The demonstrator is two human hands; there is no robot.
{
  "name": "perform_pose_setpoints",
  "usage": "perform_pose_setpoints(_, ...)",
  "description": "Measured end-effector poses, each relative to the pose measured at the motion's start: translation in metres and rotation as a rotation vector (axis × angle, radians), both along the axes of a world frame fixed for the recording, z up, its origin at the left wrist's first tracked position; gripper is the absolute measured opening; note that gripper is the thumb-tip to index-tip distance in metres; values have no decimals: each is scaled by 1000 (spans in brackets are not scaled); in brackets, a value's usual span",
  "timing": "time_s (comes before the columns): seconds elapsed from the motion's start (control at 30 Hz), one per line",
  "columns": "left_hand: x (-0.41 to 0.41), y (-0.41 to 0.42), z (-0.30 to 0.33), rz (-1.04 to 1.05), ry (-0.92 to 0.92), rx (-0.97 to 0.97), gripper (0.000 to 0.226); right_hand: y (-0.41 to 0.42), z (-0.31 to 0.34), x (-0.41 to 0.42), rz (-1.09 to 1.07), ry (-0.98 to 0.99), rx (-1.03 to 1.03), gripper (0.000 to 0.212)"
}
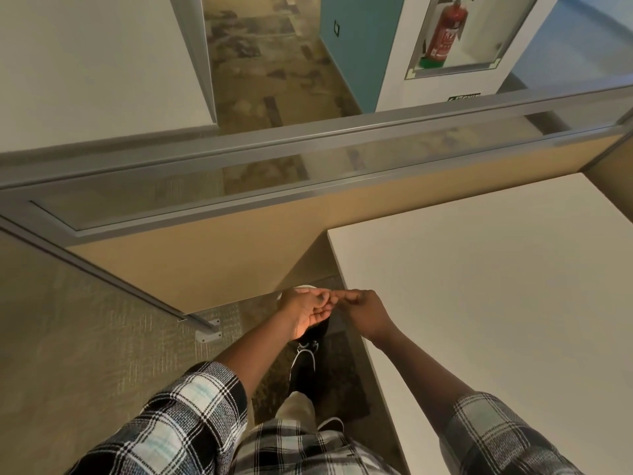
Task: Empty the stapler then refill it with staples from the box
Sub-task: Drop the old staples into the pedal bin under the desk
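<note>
Two hands meet fingertip to fingertip beside a white desk, above the carpet.

The left hand (306,313) lies palm up with its fingers curled, and the right hand (364,310) reaches in, fingers bent; whether either pinches anything is too small to tell. No stapler or staple box can be made out. The desk (496,286) is to the right, a tan partition (191,255) stands ahead, and a black shoe (306,358) shows below the hands.

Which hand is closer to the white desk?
Right. The right hand hovers beside the white desk's near left edge; the left hand is farther left, over the floor, fingertips meeting the right's.
</note>
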State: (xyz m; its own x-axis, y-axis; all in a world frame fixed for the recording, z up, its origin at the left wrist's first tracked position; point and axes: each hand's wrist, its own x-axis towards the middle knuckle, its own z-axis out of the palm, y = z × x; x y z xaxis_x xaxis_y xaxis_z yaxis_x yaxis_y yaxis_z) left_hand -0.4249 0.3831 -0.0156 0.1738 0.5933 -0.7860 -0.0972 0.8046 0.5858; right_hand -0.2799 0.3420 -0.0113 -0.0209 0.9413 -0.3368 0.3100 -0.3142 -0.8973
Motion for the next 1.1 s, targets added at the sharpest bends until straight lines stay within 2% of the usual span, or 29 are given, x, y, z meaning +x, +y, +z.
perform_pose_setpoints(0.1,0,3,-6,6,39,43,13,1,-2,-1,140,-229,105,22)
perform_pose_setpoints(0.2,0,5,-13,21,47,19,13,3,-11,4,383,-493,307,25)
perform_pose_setpoints(0.33,0,9,-22,12,30,-21,18,7,-21,11,536,-584,303,32)
perform_pose_setpoints(0.43,-1,10,-28,9,16,-16,18,7,-22,11,496,-535,242,32)
perform_pose_setpoints(0.53,0,12,-35,21,8,4,16,10,-19,4,255,-343,22,30)
perform_pose_setpoints(0.6,1,13,-39,24,36,22,16,11,-20,2,148,-273,-31,29)
perform_pose_setpoints(0.67,1,16,-48,20,92,23,15,13,-21,5,151,-377,80,26)
perform_pose_setpoints(0.73,-1,19,-58,-1,181,15,11,16,-25,13,175,-570,234,24)
perform_pose_setpoints(0.8,-5,23,-72,-16,279,8,14,21,-36,28,163,-763,293,32)
perform_pose_setpoints(0.93,-14,31,-102,-26,390,-2,22,35,-51,65,82,-959,218,45)
perform_pose_setpoints(1.1,-14,38,-139,-3,390,-68,27,38,-69,81,83,-1030,185,55)
